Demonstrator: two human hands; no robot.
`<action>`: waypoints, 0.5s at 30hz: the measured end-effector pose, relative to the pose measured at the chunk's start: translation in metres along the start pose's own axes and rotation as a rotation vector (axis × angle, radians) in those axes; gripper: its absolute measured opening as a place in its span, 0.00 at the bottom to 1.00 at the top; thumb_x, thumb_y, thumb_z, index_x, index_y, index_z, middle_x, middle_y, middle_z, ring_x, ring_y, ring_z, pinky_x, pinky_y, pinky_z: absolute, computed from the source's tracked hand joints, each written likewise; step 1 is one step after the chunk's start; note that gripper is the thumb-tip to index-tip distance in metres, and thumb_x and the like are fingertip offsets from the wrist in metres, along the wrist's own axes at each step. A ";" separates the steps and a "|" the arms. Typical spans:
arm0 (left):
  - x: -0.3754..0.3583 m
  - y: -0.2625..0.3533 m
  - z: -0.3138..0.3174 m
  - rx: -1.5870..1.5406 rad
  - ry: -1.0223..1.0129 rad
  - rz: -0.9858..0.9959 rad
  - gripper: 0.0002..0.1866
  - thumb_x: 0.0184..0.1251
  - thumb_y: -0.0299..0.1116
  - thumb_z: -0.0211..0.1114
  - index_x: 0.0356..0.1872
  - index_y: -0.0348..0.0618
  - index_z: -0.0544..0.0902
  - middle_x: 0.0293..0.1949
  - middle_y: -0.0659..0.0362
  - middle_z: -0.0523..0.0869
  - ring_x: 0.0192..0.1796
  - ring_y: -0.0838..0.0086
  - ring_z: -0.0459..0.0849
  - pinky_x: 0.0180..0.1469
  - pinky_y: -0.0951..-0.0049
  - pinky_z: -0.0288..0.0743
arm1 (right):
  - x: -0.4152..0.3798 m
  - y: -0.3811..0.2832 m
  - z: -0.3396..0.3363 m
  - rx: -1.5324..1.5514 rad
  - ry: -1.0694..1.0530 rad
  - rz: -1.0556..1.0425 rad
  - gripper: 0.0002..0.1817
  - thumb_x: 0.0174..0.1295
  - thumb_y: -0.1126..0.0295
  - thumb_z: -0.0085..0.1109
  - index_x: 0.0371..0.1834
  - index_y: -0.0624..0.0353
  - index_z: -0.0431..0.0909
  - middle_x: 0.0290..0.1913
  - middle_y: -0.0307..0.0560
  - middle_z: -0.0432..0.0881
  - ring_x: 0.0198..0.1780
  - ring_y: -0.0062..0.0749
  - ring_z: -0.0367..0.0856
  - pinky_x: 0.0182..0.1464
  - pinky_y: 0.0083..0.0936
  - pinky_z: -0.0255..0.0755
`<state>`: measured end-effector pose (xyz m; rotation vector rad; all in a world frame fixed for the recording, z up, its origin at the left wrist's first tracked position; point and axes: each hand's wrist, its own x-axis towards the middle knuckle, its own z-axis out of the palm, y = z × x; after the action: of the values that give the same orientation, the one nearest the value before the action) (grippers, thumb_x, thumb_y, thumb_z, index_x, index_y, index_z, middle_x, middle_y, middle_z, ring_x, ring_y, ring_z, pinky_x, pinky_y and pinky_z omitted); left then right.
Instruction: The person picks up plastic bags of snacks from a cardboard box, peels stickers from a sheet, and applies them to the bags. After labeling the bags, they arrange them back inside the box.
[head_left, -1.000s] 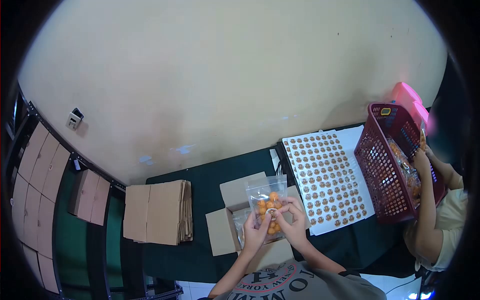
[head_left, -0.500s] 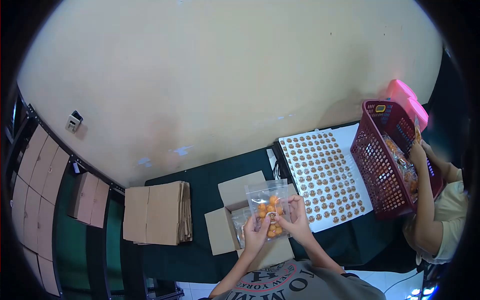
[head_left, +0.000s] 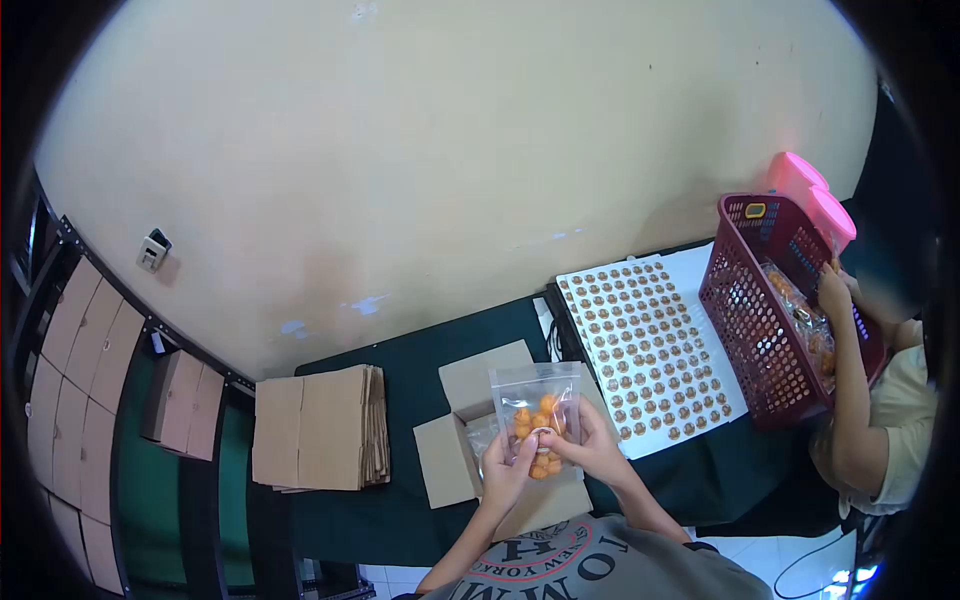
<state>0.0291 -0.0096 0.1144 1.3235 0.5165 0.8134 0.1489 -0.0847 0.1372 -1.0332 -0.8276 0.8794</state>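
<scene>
A clear zip bag [head_left: 536,387] of round orange snacks is upright between my two hands, above an open cardboard box [head_left: 446,461]. My left hand [head_left: 505,476] grips the lower left side of the bag. My right hand [head_left: 597,450] holds its right side. Both thumbs press on the bag's front, over a small round sticker [head_left: 543,432] that they partly cover. Another clear bag [head_left: 481,437] is partly visible inside the box, mostly hidden behind my left hand and the held bag.
A sheet of round stickers [head_left: 655,350] lies right of the box. Beyond it stands a maroon basket [head_left: 752,335] with filled bags, where another person's hand [head_left: 835,292] is. Flattened cardboard [head_left: 325,425] is stacked at left; shelves hold boxes [head_left: 75,365].
My thumbs have come closer together over the sticker, covering more of it. The bag stays almost in place. The other person's hands have shifted slightly at the basket.
</scene>
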 end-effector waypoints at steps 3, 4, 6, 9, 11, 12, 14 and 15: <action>-0.002 0.001 0.003 -0.052 0.013 -0.043 0.13 0.65 0.28 0.53 0.46 0.32 0.71 0.39 0.57 0.79 0.39 0.80 0.79 0.40 0.81 0.73 | -0.001 0.008 -0.004 -0.167 -0.031 -0.091 0.23 0.53 0.76 0.59 0.51 0.63 0.62 0.44 0.42 0.70 0.49 0.23 0.68 0.51 0.22 0.65; -0.003 -0.001 0.002 -0.054 0.013 -0.039 0.13 0.65 0.28 0.53 0.46 0.32 0.71 0.39 0.57 0.79 0.39 0.80 0.79 0.40 0.81 0.73 | -0.001 0.009 -0.005 -0.072 -0.081 -0.059 0.26 0.52 0.79 0.58 0.53 0.63 0.59 0.47 0.43 0.67 0.50 0.24 0.68 0.52 0.23 0.65; -0.005 -0.004 -0.002 -0.003 -0.034 -0.051 0.13 0.65 0.29 0.53 0.46 0.32 0.71 0.38 0.58 0.79 0.38 0.80 0.78 0.40 0.82 0.73 | 0.000 0.010 -0.005 0.022 -0.135 -0.028 0.29 0.51 0.81 0.58 0.55 0.63 0.55 0.50 0.44 0.64 0.52 0.26 0.68 0.53 0.23 0.65; -0.008 0.006 0.000 -0.097 -0.031 -0.097 0.11 0.65 0.32 0.53 0.43 0.36 0.73 0.34 0.63 0.77 0.33 0.86 0.75 0.34 0.86 0.69 | -0.001 0.012 -0.006 0.027 -0.215 0.016 0.30 0.50 0.81 0.59 0.56 0.63 0.55 0.51 0.45 0.64 0.52 0.26 0.67 0.54 0.24 0.65; -0.008 0.007 -0.007 -0.080 -0.076 -0.079 0.12 0.65 0.31 0.53 0.45 0.34 0.72 0.35 0.61 0.78 0.36 0.84 0.76 0.37 0.84 0.71 | -0.001 0.012 -0.008 -0.059 -0.203 -0.022 0.26 0.51 0.74 0.62 0.52 0.64 0.61 0.44 0.43 0.70 0.49 0.23 0.69 0.51 0.23 0.66; -0.008 0.007 -0.010 -0.062 -0.124 -0.063 0.13 0.65 0.31 0.53 0.46 0.33 0.71 0.37 0.59 0.79 0.39 0.81 0.78 0.40 0.82 0.74 | 0.000 0.006 -0.008 -0.060 -0.208 -0.023 0.26 0.51 0.74 0.62 0.52 0.64 0.61 0.44 0.43 0.70 0.49 0.23 0.69 0.51 0.23 0.66; -0.008 0.006 -0.014 -0.018 -0.135 -0.065 0.14 0.65 0.31 0.53 0.47 0.33 0.70 0.38 0.58 0.78 0.40 0.81 0.78 0.41 0.82 0.74 | -0.001 -0.008 -0.007 -0.001 -0.125 0.167 0.21 0.54 0.73 0.61 0.49 0.64 0.65 0.41 0.41 0.74 0.43 0.20 0.73 0.45 0.20 0.70; -0.009 0.006 -0.015 0.026 -0.151 -0.070 0.14 0.65 0.31 0.54 0.47 0.33 0.70 0.39 0.58 0.78 0.41 0.81 0.78 0.42 0.81 0.73 | 0.000 -0.005 -0.008 -0.001 -0.132 0.167 0.21 0.54 0.73 0.61 0.49 0.64 0.65 0.41 0.41 0.74 0.43 0.20 0.73 0.45 0.20 0.70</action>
<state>0.0115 -0.0065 0.1162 1.3717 0.4521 0.6455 0.1570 -0.0889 0.1397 -1.0650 -0.8607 1.0980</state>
